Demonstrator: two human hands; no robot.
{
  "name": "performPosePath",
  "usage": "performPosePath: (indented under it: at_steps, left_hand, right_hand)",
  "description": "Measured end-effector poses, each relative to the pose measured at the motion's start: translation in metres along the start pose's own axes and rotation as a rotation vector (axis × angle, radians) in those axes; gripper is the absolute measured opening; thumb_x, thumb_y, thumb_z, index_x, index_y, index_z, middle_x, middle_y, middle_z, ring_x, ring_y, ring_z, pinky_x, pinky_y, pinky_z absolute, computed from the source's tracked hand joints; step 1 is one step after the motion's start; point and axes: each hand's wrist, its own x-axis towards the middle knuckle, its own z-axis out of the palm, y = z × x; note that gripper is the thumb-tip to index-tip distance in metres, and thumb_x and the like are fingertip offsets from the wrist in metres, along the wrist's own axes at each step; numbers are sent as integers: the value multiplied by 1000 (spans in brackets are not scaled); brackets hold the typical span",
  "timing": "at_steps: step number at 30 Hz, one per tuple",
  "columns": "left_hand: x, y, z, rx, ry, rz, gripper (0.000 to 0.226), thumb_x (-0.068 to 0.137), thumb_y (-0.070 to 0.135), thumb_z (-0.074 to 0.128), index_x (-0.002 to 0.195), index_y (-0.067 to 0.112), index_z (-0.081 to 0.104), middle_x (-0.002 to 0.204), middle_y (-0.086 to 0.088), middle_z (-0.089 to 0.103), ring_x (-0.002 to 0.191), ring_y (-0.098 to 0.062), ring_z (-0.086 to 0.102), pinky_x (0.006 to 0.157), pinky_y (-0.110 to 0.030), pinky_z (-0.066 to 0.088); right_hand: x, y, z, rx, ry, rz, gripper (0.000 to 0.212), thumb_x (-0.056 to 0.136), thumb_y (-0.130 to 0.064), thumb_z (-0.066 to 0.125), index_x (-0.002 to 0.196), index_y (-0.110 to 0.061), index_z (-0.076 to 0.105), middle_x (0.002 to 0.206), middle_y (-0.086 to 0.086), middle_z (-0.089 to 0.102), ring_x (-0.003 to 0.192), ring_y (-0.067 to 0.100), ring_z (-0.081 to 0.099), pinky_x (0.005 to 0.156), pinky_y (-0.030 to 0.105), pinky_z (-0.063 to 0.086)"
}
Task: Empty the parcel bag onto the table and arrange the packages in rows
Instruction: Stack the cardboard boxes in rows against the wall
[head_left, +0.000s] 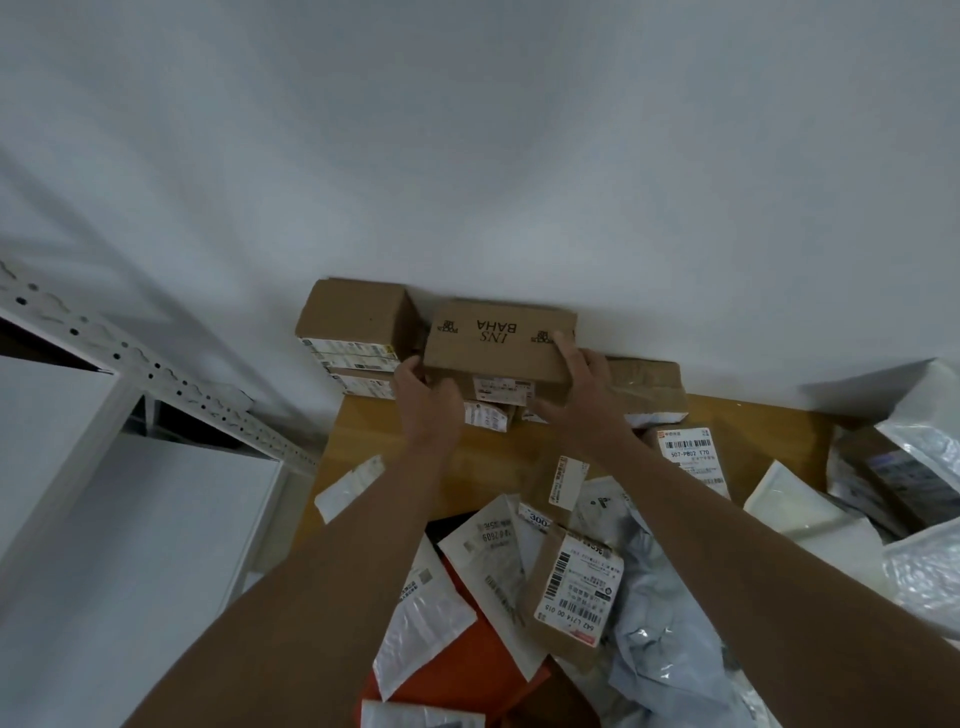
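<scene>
The left hand and right hand are gripping the ends of the "INS BAHA" cardboard box, fingers curled around its edges, at the wooden table's far edge against the white wall. A stack of labelled cartons is standing just beside it on the left. Loose mailers are lying nearer, beneath the forearms. White shelving is standing left of the table.

Two hands; one "INS BAHA" box; three stacked labelled boxes.
</scene>
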Motion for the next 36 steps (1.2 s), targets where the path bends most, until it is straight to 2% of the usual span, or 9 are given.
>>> performPosePath:
  at_steps: [2,5,7,11,17,22,28,32,36]
  left_hand:
    - [2,0,-2,-28,14,11,45,84,2,51,126,17,45,128,-5,46,103,-19,55,69,-19,45]
    - [4,0,-3,8,27,17,55,87,1,49,140,15,41,135,-4,41,109,-18,52,82,-28,49]
    - [3,0,-3,48,38,10,62,90,1,48,148,16,34,141,-6,35,103,-13,49,80,-22,44]
    - [4,-4,-4,22,13,1,68,93,3,49,153,20,23,141,-7,29,86,-3,49,66,-14,42]
    - [3,-7,-6,-23,9,12,62,89,2,52,146,14,32,138,-8,35,111,-19,51,91,-37,52]
    - [6,-18,-10,-65,-22,-21,60,81,12,54,138,19,38,132,-4,46,116,-24,53,97,-52,50]
    - [6,-17,-13,-54,34,-13,32,89,20,56,118,28,45,124,-1,52,107,-20,55,92,-46,52]
    - [6,-18,-16,-6,99,-104,31,90,18,56,118,24,44,128,-3,48,104,-21,55,84,-39,50]
    - [-5,-20,-14,167,77,-37,21,92,18,53,112,20,48,117,-2,54,91,-16,53,74,-32,44]
  right_hand:
    - [4,-3,4,11,17,1,83,89,-28,70,154,-30,19,147,8,26,128,21,37,107,37,36]
    - [8,-5,11,46,20,0,79,91,-22,67,154,-30,20,146,7,27,131,25,37,110,47,39]
    - [10,-5,17,50,36,-7,76,92,-24,65,153,-32,21,146,5,28,131,26,38,107,51,41]
    - [12,-10,28,42,78,-6,71,94,-24,63,154,-28,23,147,8,31,132,24,35,110,42,36]
    - [11,-10,35,37,92,6,71,96,-26,60,155,-28,19,152,7,29,134,21,34,102,31,31]
    - [8,-12,36,93,62,67,76,97,-29,59,156,-22,12,154,8,28,137,25,34,107,43,34]
    - [4,-13,36,84,108,87,81,93,-28,64,155,-22,14,150,12,28,134,26,33,105,42,33]
    - [2,-8,35,88,110,117,85,90,-32,66,155,-23,11,152,11,25,137,27,31,105,47,36]
    - [-8,7,26,21,116,170,76,90,-18,59,153,-17,17,154,10,26,136,29,35,100,44,40]
